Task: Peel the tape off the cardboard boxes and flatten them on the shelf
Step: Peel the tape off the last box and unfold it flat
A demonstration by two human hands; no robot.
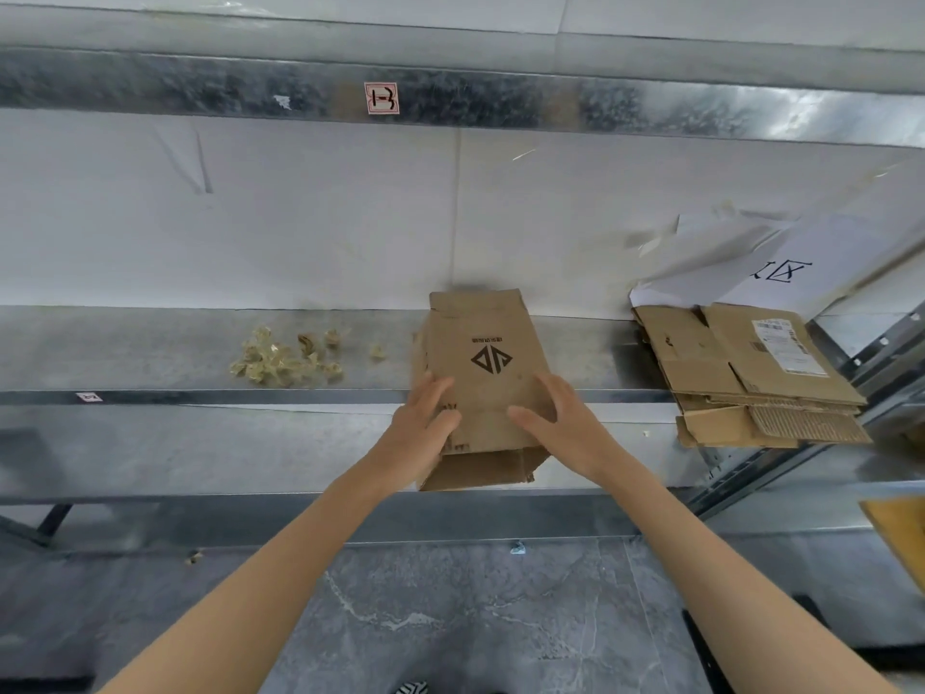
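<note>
A brown cardboard box with a black triangular logo lies collapsed on the metal shelf, its near end sticking out over the shelf's front edge with the bottom flaps hanging open. My left hand grips its near left side, thumb on the top panel. My right hand rests on the near right side with fingers spread and nearly straight. A heap of crumpled yellowish tape balls sits on the shelf to the left of the box.
A stack of flattened cardboard boxes lies at the shelf's right end, with white sheets leaning behind it. An upper shelf beam runs overhead. Grey floor lies below, and a yellow-brown object shows at the right edge.
</note>
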